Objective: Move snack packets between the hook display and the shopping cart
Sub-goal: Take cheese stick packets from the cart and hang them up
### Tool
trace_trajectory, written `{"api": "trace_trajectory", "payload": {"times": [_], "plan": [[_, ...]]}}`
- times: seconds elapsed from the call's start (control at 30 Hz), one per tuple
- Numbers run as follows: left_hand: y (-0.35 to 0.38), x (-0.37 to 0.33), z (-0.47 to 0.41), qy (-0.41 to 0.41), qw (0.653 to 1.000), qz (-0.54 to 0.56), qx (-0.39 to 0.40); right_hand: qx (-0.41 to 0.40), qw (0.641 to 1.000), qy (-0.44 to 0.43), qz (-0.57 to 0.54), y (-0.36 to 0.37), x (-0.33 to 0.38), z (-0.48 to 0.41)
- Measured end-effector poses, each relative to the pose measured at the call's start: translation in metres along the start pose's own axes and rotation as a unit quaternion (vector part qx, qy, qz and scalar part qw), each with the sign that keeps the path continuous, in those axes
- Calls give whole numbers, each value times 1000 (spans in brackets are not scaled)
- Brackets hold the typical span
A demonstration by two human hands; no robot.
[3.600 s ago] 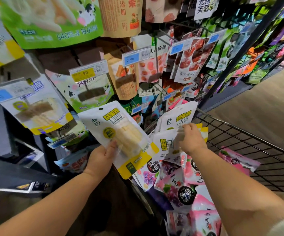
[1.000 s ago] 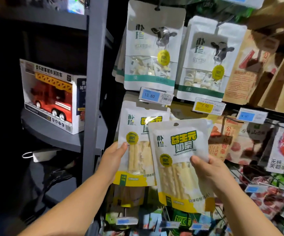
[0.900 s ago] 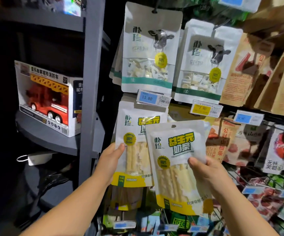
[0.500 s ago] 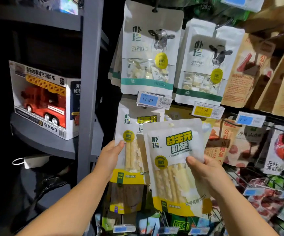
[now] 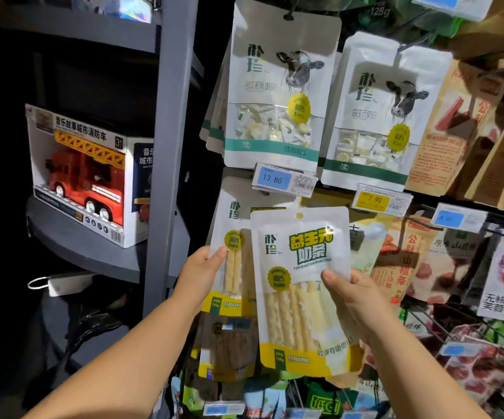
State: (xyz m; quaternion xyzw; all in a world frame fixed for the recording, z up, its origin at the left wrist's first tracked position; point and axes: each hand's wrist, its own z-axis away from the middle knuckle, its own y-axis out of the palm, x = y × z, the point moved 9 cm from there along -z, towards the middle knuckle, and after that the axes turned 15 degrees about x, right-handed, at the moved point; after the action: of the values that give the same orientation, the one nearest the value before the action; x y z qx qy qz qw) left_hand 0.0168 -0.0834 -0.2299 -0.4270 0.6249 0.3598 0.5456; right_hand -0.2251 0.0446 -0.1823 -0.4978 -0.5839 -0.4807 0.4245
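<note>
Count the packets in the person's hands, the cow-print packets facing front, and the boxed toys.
Held yellow-banded packets: 2, rear packet in left hand, front packet in right hand
Front-facing cow-print packets: 2, teal-banded packet, green-banded packet
Boxed toy fire truck: 1
Total: 5

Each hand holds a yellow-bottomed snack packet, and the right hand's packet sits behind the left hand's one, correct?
Not quite. In the head view the front packet held by the right hand overlaps the rear packet held by the left hand, so it sits in front, not behind. Each hand does hold one yellow-bottomed packet.
</note>
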Motion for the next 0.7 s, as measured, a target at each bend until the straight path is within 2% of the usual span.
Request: {"api": "trace_trajectory", "payload": {"times": [0.1,0.23,0.33,0.4,0.47,0.53,0.6,0.7], "plan": [[0,1,-2,16,1000,-3,-1,2,1000,3,-16,4,-3,-4],[-10,-7,6,45,994,-67,-77,6,999,-5,-47,16,-3,-12],[-15,-21,25,105,983,-65,-137,9,999,-3,-41,23,-3,-20],[-12,-33,37,141,977,-67,-144,8,999,2,-31,26,-4,-24],[1,-41,38,129,986,-62,-88,10,999,2,-40,30,-5,-28],[21,-42,35,90,995,-47,11,15,998,0,-55,36,-5,-32],[38,-38,34,71,993,11,90,21,998,-5,-66,42,-3,-35],[43,-27,31,68,990,54,115,33,997,-10,-73,49,-3,-38]]}}
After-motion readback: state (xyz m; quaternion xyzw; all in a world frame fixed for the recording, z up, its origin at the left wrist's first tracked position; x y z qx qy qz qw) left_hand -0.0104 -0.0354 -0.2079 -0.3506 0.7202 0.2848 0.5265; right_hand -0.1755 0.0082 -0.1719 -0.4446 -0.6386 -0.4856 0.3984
